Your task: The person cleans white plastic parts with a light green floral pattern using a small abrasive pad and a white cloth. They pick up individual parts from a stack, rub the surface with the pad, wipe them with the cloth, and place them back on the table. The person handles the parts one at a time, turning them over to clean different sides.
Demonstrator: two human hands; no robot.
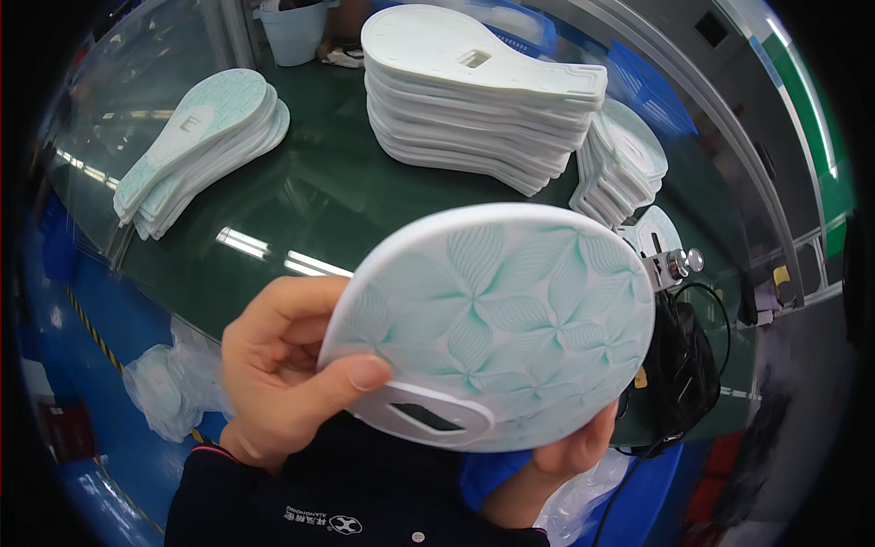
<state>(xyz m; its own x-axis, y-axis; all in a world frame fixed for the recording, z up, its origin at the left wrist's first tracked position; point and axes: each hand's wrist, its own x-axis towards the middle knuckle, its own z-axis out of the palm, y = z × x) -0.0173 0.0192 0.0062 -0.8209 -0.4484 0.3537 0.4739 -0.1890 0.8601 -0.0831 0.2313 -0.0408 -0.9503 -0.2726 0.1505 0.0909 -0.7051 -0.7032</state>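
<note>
A white plastic panel (510, 310) with a rounded, paddle-like outline and a pale teal flower pattern is held up in front of me, tilted. Near its lower left edge it has an oblong slot, through which something dark shows. My left hand (283, 374) is closed on the panel's left edge, the thumb on the patterned face and the fingers behind. At the lower right edge, my right hand (579, 447) grips the panel from below; most of its fingers are hidden behind it.
On the dark green table (310, 201) stand a tall stack of white panels (474, 109), a smaller patterned stack (200, 137) at left and another stack (624, 155) at right. A metal fixture (673, 266) and a black bag-like object (684, 365) are at right. A pale bucket (293, 32) sits behind.
</note>
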